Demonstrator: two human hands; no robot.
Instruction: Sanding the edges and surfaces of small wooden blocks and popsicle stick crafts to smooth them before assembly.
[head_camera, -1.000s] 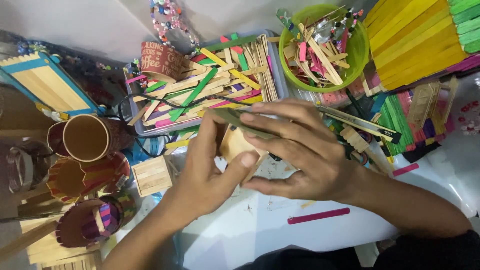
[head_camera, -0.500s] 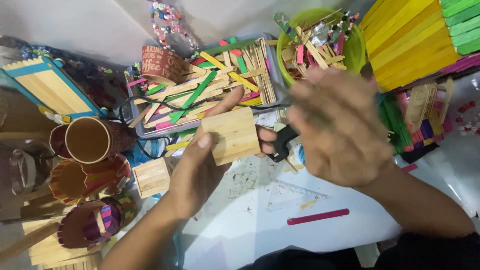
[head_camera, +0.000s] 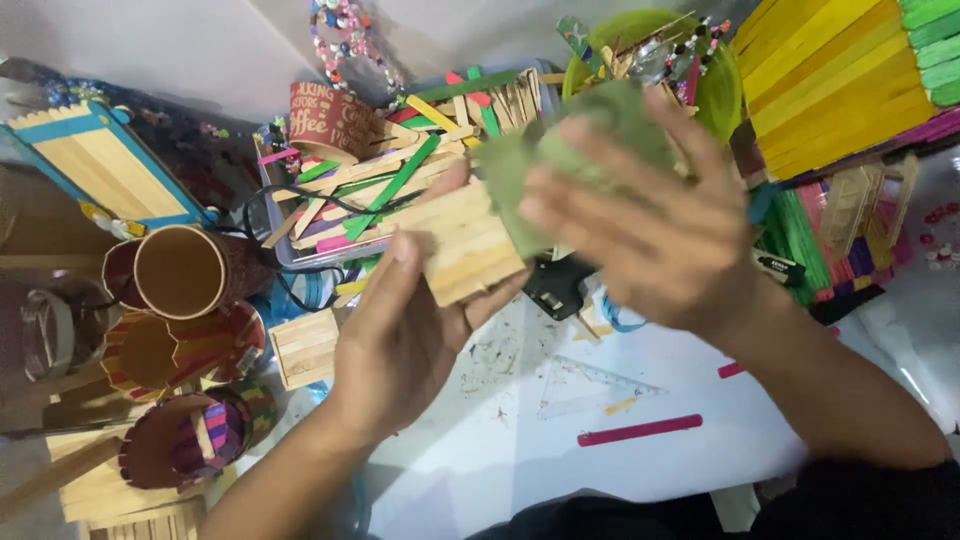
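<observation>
Clear tray of mixed sticks and green bowl lie behind; left hand grips wooden stick block above table; right hand, blurred, fingers curled round green piece, now raised against block, covering bowl.

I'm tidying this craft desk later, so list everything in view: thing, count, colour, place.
wooden stick block: one, pale wood, centre, in left hand
green cloth: one, olive, under right hand
tray of craft sticks: one, mixed colours, behind block
green bowl: one, top right
stacked sticks: many, yellow and green, far right
stick cups: several, brown and striped, left
small stick square: one, pale, left of centre
pink stick: one, on the white sheet
left hand: holds block
right hand: blurred, on cloth
</observation>
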